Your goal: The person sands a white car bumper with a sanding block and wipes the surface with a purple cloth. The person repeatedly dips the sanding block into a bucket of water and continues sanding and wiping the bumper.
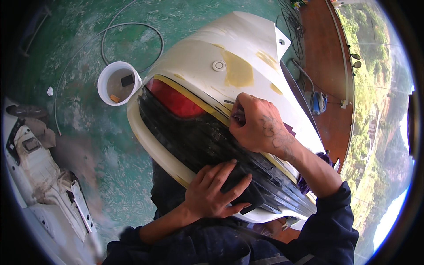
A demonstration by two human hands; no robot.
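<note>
A white car bumper (207,42) with yellowish filler patches (238,70) lies before me. Its long black lower panel (190,139) carries a red reflector (181,102), and a yellow strip (207,108) runs along the panel's upper edge. My right hand (260,123) is closed in a fist over that edge; a dark bit shows inside the curled fingers, too hidden to name. A small dark red piece (289,129) peeks out behind the right wrist. My left hand (215,190) rests with spread fingers on a flat black part (247,192) by the bumper's near side.
On the green floor (115,150) stands a white bucket (101,86) of murky water with a dark pad and an orange-brown block. A grey hose (161,42) loops behind it. White car parts (35,154) lie at left. A blue tool (318,103) and cables sit at right.
</note>
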